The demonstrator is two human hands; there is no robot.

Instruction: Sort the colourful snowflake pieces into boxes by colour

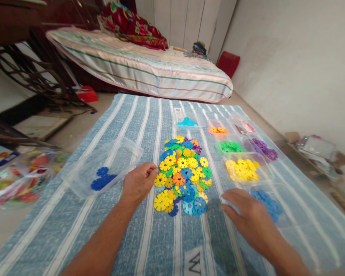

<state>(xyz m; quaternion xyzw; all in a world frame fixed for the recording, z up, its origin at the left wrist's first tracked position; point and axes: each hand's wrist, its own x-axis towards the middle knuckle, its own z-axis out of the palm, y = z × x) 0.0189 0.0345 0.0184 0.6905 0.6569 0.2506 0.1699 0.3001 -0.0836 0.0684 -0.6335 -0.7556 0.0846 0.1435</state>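
A mixed pile of notched plastic discs (186,172), in yellow, blue, green, orange and purple, lies on the striped cloth. At the pile's left edge is my left hand (139,182), closed with curled fingers; whatever it may hold is hidden. My right hand (247,207) hovers to the right of the pile, thumb and fingers apart, with nothing visible between them. Beside it sits a clear box of blue discs (267,205), partly covered by the hand. Just beyond is a box of yellow discs (243,170). Left of my left hand stands a large clear box with dark blue discs (102,179).
Farther back on the table are boxes of green discs (230,147), purple discs (264,148), orange discs (218,130) and light blue discs (187,122). A bed (149,73) stands behind the table. Bagged colourful pieces (23,180) lie at left, a cardboard box (319,151) at right.
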